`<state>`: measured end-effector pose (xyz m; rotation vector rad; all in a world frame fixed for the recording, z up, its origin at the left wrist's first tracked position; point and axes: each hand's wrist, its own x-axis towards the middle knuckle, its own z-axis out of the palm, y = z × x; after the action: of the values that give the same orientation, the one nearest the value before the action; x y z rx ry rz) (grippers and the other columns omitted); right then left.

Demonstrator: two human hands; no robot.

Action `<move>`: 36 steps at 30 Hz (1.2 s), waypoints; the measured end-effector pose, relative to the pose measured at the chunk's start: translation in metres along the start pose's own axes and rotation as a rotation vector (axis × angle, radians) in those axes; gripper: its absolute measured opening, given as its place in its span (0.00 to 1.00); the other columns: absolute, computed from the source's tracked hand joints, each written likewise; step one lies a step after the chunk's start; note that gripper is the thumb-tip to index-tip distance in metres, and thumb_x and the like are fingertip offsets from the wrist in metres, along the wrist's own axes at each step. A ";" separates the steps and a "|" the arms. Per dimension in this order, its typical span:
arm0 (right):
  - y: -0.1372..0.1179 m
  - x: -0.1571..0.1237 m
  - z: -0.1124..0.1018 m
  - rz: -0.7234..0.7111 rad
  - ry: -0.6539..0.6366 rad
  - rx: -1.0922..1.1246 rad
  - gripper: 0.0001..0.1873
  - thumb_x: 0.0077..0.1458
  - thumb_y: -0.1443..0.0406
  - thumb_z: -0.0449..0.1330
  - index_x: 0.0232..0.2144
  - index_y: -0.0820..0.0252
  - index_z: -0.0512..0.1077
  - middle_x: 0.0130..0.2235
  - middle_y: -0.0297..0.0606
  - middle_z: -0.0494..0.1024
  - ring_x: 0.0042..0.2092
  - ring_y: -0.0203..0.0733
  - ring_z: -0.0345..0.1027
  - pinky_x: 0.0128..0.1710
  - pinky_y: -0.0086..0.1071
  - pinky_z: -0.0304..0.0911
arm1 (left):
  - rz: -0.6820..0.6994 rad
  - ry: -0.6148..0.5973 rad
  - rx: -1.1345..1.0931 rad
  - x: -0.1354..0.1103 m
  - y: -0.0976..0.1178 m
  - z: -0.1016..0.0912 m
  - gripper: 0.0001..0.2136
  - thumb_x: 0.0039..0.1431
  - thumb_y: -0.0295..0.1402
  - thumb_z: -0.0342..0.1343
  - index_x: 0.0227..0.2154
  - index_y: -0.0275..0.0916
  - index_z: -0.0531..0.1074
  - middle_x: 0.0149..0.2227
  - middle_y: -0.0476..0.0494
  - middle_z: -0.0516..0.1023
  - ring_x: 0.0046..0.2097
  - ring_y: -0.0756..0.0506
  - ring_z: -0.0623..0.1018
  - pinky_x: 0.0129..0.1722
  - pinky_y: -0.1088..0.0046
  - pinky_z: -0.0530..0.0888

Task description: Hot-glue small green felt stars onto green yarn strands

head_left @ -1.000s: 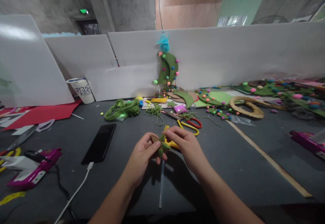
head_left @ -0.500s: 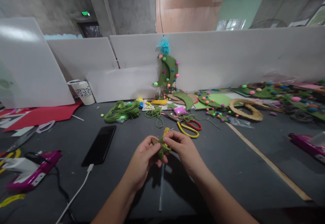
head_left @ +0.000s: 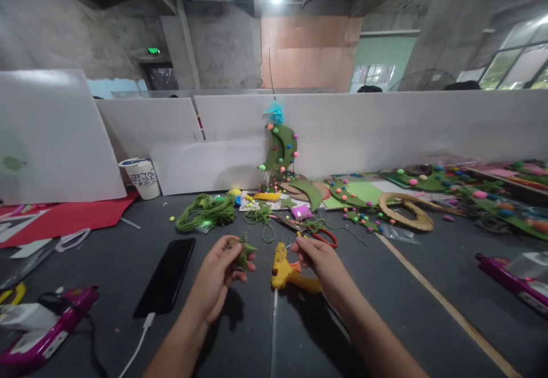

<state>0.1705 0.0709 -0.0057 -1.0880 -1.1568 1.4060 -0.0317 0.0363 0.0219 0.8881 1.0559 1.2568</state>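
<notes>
My left hand (head_left: 220,269) pinches a small green felt star (head_left: 244,252) above the table; part of the star is behind the fingers. To its right, my right hand (head_left: 314,255) has thumb and fingertips pressed together, and anything between them is too small to make out. A yellow hot glue gun (head_left: 281,269) lies on the table between the two hands, with a long clear glue stick (head_left: 274,321) running from its back toward me. Just beyond my right hand are scissors with a red handle (head_left: 329,237).
Green yarn (head_left: 205,212) lies beyond my left hand, and a black phone (head_left: 165,278) is on the left. Purple power strips (head_left: 51,324) sit at both sides. A felt ornament with pompoms (head_left: 280,149) hangs at the back. On the right lies a wooden strip (head_left: 445,298).
My hands have moved apart, the left going left with the felt star, the right going right off it. The glue gun is now uncovered. The view has tilted up.
</notes>
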 end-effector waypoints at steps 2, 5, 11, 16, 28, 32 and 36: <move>-0.009 0.014 -0.006 -0.085 0.004 -0.194 0.16 0.46 0.58 0.58 0.35 0.63 0.72 0.23 0.30 0.67 0.25 0.32 0.59 0.27 0.26 0.56 | 0.033 0.061 0.049 0.018 0.008 -0.007 0.10 0.51 0.37 0.56 0.32 0.39 0.62 0.27 0.46 0.77 0.26 0.51 0.75 0.22 0.80 0.68; -0.012 0.041 -0.004 -0.142 -0.063 -0.535 0.16 0.49 0.63 0.52 0.40 0.63 0.69 0.27 0.32 0.70 0.28 0.35 0.64 0.30 0.27 0.59 | 0.090 0.046 0.099 0.044 0.011 -0.009 0.10 0.51 0.38 0.56 0.29 0.38 0.62 0.24 0.47 0.77 0.26 0.49 0.76 0.27 0.76 0.70; 0.011 0.105 0.019 -0.122 -0.100 -0.853 0.04 0.42 0.69 0.57 0.24 0.62 0.72 0.29 0.39 0.76 0.34 0.42 0.68 0.35 0.31 0.57 | 0.059 0.003 0.051 0.079 -0.013 -0.016 0.12 0.48 0.38 0.58 0.30 0.39 0.61 0.23 0.48 0.77 0.27 0.46 0.78 0.28 0.73 0.72; 0.023 0.145 0.033 -0.089 -0.093 -0.937 0.04 0.38 0.73 0.57 0.16 0.63 0.68 0.27 0.45 0.75 0.37 0.49 0.68 0.37 0.35 0.56 | -0.018 0.038 0.019 0.081 -0.024 -0.031 0.11 0.49 0.37 0.58 0.28 0.37 0.63 0.26 0.44 0.79 0.30 0.46 0.78 0.29 0.74 0.72; -0.018 0.105 0.046 -0.145 -0.511 -0.479 0.06 0.47 0.68 0.51 0.29 0.60 0.67 0.23 0.30 0.70 0.27 0.33 0.64 0.28 0.26 0.60 | -0.236 -0.168 -0.607 0.067 -0.015 -0.033 0.05 0.58 0.26 0.49 0.34 0.34 0.70 0.47 0.37 0.74 0.41 0.45 0.78 0.34 0.76 0.75; -0.016 0.098 0.047 -0.179 -0.463 -0.475 0.06 0.44 0.67 0.56 0.27 0.61 0.71 0.23 0.30 0.69 0.25 0.32 0.60 0.25 0.25 0.55 | -0.208 -0.150 -0.775 0.065 -0.004 -0.042 0.13 0.61 0.26 0.42 0.35 0.33 0.74 0.46 0.38 0.75 0.39 0.48 0.78 0.38 0.76 0.75; -0.016 0.115 0.027 -0.238 -0.258 -0.494 0.06 0.43 0.66 0.57 0.26 0.62 0.72 0.24 0.31 0.70 0.28 0.35 0.61 0.28 0.26 0.55 | -0.058 -0.047 -0.877 0.067 0.009 -0.052 0.15 0.60 0.26 0.42 0.30 0.34 0.76 0.42 0.38 0.77 0.38 0.48 0.77 0.37 0.74 0.75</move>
<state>0.1320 0.1825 0.0082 -1.0720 -1.8251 1.1212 -0.0836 0.1015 0.0071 0.2046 0.3949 1.4488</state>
